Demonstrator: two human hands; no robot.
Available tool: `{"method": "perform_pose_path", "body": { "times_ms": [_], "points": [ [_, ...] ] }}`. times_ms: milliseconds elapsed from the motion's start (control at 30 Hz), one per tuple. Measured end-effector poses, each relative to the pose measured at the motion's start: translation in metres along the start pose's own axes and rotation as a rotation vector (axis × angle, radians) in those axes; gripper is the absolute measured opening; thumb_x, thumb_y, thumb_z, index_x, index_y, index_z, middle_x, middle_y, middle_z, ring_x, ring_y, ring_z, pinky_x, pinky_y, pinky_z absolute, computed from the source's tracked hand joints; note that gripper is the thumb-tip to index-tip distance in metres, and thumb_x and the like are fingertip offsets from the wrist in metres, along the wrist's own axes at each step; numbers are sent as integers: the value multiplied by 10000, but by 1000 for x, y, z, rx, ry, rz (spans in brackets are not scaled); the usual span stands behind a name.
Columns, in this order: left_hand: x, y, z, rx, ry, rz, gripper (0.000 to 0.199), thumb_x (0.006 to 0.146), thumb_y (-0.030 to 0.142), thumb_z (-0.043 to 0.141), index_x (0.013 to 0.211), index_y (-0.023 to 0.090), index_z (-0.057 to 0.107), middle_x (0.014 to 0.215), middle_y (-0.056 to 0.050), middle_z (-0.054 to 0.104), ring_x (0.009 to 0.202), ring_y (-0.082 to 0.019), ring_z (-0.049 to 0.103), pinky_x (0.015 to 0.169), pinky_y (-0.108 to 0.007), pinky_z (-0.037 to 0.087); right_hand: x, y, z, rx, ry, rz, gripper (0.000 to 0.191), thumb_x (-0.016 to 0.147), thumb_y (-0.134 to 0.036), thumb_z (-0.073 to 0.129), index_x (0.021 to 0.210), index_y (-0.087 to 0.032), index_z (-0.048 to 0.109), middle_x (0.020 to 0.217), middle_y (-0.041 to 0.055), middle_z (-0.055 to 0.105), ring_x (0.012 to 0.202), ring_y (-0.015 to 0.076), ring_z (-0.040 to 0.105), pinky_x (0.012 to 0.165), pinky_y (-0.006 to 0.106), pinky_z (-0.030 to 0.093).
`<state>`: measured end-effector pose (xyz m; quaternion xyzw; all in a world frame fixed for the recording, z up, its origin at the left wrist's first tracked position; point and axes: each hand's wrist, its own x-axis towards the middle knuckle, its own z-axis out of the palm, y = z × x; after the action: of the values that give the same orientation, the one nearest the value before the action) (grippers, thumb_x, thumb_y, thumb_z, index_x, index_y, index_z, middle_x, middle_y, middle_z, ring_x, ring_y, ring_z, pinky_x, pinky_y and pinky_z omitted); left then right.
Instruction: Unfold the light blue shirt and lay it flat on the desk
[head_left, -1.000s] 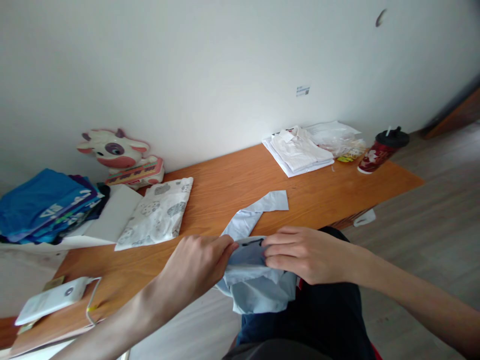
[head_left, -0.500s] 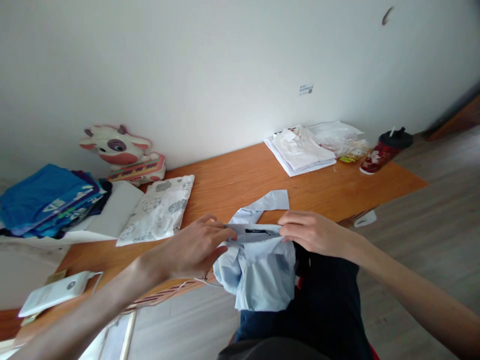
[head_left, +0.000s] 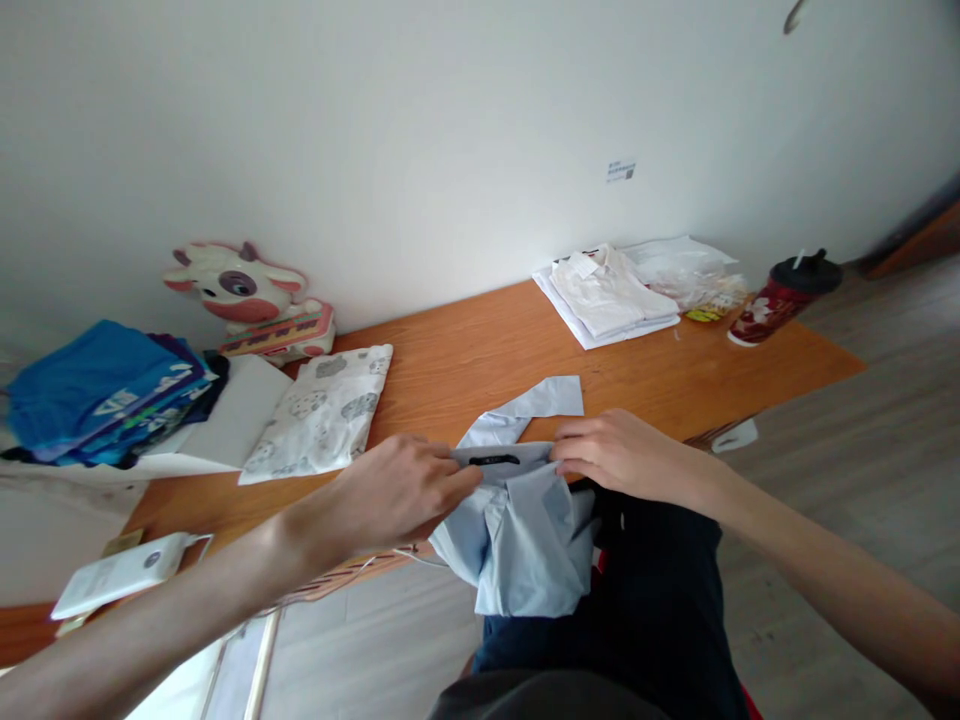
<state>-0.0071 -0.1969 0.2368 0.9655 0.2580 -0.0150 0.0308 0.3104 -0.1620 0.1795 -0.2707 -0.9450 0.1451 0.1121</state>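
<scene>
A light blue shirt (head_left: 531,550) hangs over the front edge of the wooden table (head_left: 450,345), with one sleeve stretched back across the tabletop. Its collar, with a dark label inside, lies between my two hands. My left hand (head_left: 409,485) is closed on the collar's left side, fingers curled and thumb tucked under. On the other side, my right hand (head_left: 604,455) pinches the collar's right end between fingers and thumb. The lower part of the shirt bunches in loose folds above my lap.
Left on the table are a patterned folded cloth (head_left: 322,410), a cow-shaped toy keyboard (head_left: 255,300), a white box (head_left: 240,410) with blue clothes (head_left: 105,400), and a white device (head_left: 120,575). Back right hold folded white shirts (head_left: 611,295), a plastic bag (head_left: 686,270) and a red tumbler (head_left: 780,300).
My left hand has turned and closed further over the collar's left side. The collar label has shifted left and curved. My right hand has moved slightly left and up, still pinching.
</scene>
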Motion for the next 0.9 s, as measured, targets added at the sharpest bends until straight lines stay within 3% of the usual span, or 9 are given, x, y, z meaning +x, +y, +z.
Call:
{"method": "perform_pose_path", "body": {
  "times_ms": [133, 233, 300, 400, 533, 667, 833, 900],
  "points": [
    [-3, -1, 0, 60, -7, -93, 158, 1026, 202, 551, 884, 211, 619, 765, -33, 671, 604, -165, 565, 536, -329, 369, -4, -6, -10, 42, 24, 42, 201, 1012, -399, 712, 956, -215, 772, 956, 28, 762, 837, 180, 706, 694, 273, 439],
    [-3, 2, -6, 30, -37, -42, 129, 1006, 223, 584, 880, 215, 603, 777, -39, 675, 696, -196, 621, 561, -330, 400, -5, -12, -11, -46, 78, 74, 231, 1035, -342, 675, 884, -185, 751, 962, 49, 758, 788, 173, 686, 664, 286, 417],
    [-4, 1, -9, -35, -45, -50, 55, 1012, 222, 577, 981, 210, 620, 848, -42, 704, 747, -196, 655, 585, -322, 436, -6, -9, -10, -67, 108, 64, 223, 1048, -298, 648, 890, -174, 742, 980, 56, 757, 779, 168, 681, 668, 290, 421],
    [-6, -5, -5, -74, 14, -181, 136, 1050, 203, 527, 1154, 193, 614, 952, -47, 731, 735, -160, 679, 585, -296, 461, -4, 3, -5, 4, 132, 11, 210, 1060, -280, 620, 926, -184, 749, 984, 50, 761, 817, 167, 692, 713, 287, 455],
    [-7, -9, 7, -16, 40, -251, 126, 1061, 178, 510, 1052, 186, 636, 912, -34, 724, 655, -133, 657, 542, -280, 442, 2, 14, 1, 78, 132, 21, 213, 1050, -280, 637, 896, -192, 755, 952, 45, 766, 842, 175, 701, 745, 285, 465],
    [-6, -8, 8, 18, 84, -273, 143, 1061, 194, 527, 1047, 187, 670, 874, -25, 717, 652, -130, 660, 549, -269, 456, 5, 9, 1, 142, 124, 59, 229, 1041, -337, 670, 873, -192, 727, 909, 33, 750, 812, 168, 685, 742, 272, 449],
    [-6, -13, 4, 23, 194, -288, 162, 1071, 241, 545, 1122, 210, 695, 985, -40, 732, 806, -152, 708, 647, -276, 533, 8, 9, 2, 204, 285, 118, 266, 1048, -383, 659, 863, -195, 697, 847, 30, 722, 792, 171, 665, 773, 288, 473],
    [-5, -15, 3, 42, 258, -311, 172, 1075, 246, 547, 1153, 215, 698, 1085, -54, 738, 875, -158, 722, 664, -276, 550, 9, 12, 2, 232, 339, 133, 188, 1050, -374, 652, 1008, -205, 724, 917, 41, 751, 815, 179, 684, 789, 299, 501]
  ]
}}
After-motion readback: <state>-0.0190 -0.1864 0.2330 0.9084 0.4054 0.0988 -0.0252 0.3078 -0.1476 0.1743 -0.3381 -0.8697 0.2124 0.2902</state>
